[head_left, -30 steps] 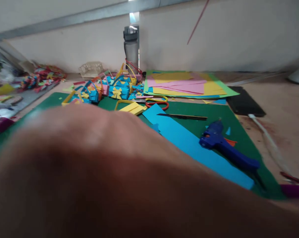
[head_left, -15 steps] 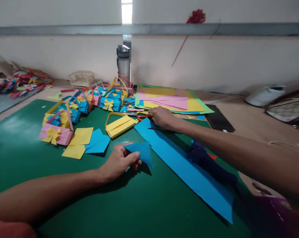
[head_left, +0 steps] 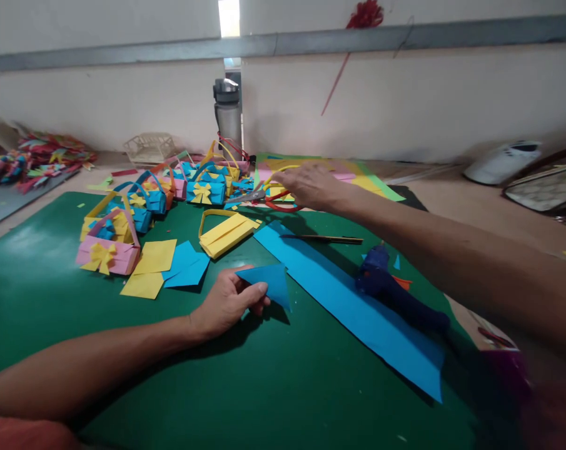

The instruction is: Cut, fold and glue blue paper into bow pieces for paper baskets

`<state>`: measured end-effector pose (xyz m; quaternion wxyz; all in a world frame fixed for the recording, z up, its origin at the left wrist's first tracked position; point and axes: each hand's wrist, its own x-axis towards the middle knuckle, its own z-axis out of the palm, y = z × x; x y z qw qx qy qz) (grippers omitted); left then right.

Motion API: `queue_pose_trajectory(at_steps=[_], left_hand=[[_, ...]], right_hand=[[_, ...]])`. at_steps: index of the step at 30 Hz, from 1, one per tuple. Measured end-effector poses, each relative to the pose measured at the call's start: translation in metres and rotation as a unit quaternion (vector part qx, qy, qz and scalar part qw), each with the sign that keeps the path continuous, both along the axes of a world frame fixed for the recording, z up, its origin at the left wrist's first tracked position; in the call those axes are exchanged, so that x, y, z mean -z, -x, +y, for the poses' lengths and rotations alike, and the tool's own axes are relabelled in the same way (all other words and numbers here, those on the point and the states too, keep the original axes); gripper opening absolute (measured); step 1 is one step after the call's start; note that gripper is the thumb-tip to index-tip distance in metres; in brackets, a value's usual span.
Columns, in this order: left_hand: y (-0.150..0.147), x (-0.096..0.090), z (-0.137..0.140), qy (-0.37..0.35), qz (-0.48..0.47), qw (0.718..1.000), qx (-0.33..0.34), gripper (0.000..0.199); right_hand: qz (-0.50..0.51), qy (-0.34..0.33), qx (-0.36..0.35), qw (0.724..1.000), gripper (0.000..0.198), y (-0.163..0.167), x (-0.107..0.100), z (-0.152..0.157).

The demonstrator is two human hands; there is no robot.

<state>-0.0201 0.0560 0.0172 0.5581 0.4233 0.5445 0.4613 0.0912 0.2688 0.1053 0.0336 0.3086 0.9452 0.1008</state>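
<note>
My left hand (head_left: 238, 300) pinches a folded piece of blue paper (head_left: 271, 282) between thumb and fingers, just above the green mat (head_left: 245, 387). Farther off, my right hand (head_left: 313, 182) grips a pair of scissors (head_left: 283, 199) with red and yellow handles, lifted off the table, blades pointing left. Below it a long blue paper strip (head_left: 339, 300) lies slantwise, with a thin dark stick-like tool (head_left: 329, 239) across its upper part and a dark blue glue gun (head_left: 395, 294) on its right side. A small yellow paper bag (head_left: 230, 234) with a handle lies left of the strip.
Several finished paper bags with bows (head_left: 107, 253) line the left. Yellow paper squares (head_left: 156, 259) and blue paper pieces (head_left: 186, 265) lie beside them. Behind stand a grey bottle (head_left: 228, 115) and stacked coloured sheets (head_left: 376, 181). A white object (head_left: 503, 162) sits at right.
My right hand has picked up the scissors from the table and raised them, uncovering the thin dark tool. The left hand keeps its blue paper almost in place. The view has tilted slightly.
</note>
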Motion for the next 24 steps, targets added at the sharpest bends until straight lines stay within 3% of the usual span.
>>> queue_pose_trajectory(at_steps=[3, 5, 8, 11, 13, 17, 21, 24], left_hand=[[0.002, -0.001, -0.001, -0.008, 0.022, 1.000, 0.005, 0.021], [0.003, -0.001, -0.001, -0.008, 0.025, 1.000, 0.001, 0.022], [0.003, 0.001, -0.002, 0.000, -0.014, 1.000, -0.012, 0.023], [0.001, 0.001, -0.005, 0.006, -0.063, 0.998, -0.011, 0.024], [0.000, -0.002, -0.007, -0.002, -0.084, 0.996, 0.000, 0.024], [-0.003, -0.012, -0.012, -0.029, -0.134, 0.991, 0.002, 0.024], [-0.005, -0.024, -0.016, -0.036, -0.151, 0.988, 0.001, 0.026], [-0.007, -0.031, -0.016, -0.033, -0.141, 0.989, 0.008, 0.026]], right_hand=[[0.098, 0.040, 0.080, 0.991, 0.054, -0.018, -0.013, -0.013], [0.226, 0.168, 0.134, 0.950, 0.058, -0.034, -0.009, -0.030], [0.287, 0.236, 0.159, 0.915, 0.061, -0.059, 0.007, -0.074], [0.437, 0.380, 0.145, 0.802, 0.046, -0.081, 0.020, -0.127], [0.443, 0.437, 0.160, 0.767, 0.033, -0.093, 0.024, -0.156], [0.447, 0.506, 0.155, 0.721, 0.030, -0.106, 0.030, -0.186], [0.475, 0.557, 0.182, 0.657, 0.056, -0.110, 0.037, -0.194], [0.470, 0.563, 0.163, 0.659, 0.075, -0.112, 0.037, -0.195]])
